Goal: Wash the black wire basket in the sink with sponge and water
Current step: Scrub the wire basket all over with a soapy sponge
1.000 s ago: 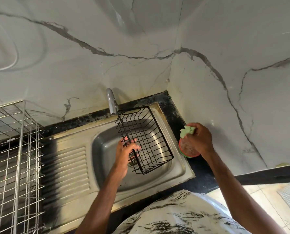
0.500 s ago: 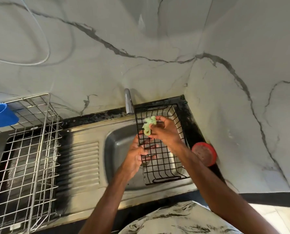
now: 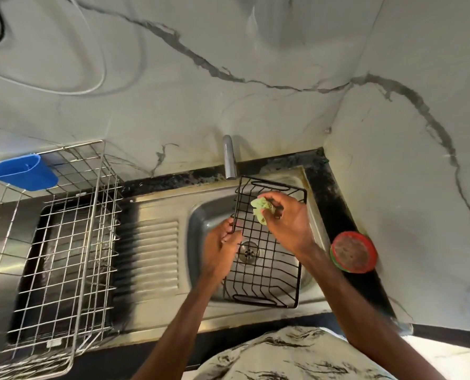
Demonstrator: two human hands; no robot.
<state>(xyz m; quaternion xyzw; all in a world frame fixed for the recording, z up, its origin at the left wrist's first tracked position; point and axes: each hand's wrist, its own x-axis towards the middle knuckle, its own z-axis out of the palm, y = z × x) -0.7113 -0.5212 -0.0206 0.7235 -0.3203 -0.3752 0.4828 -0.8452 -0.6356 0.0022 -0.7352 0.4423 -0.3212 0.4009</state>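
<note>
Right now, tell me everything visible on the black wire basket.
The black wire basket is a rectangular grid of thin, dark-coated wire with raised sides and an oval handle loop at each end. It sits lengthwise over the sink, far end below the tap, with the drain visible through its floor. The left hand grips its left rim. The right hand holds a green sponge, seemingly against the wires near the far end.
</note>
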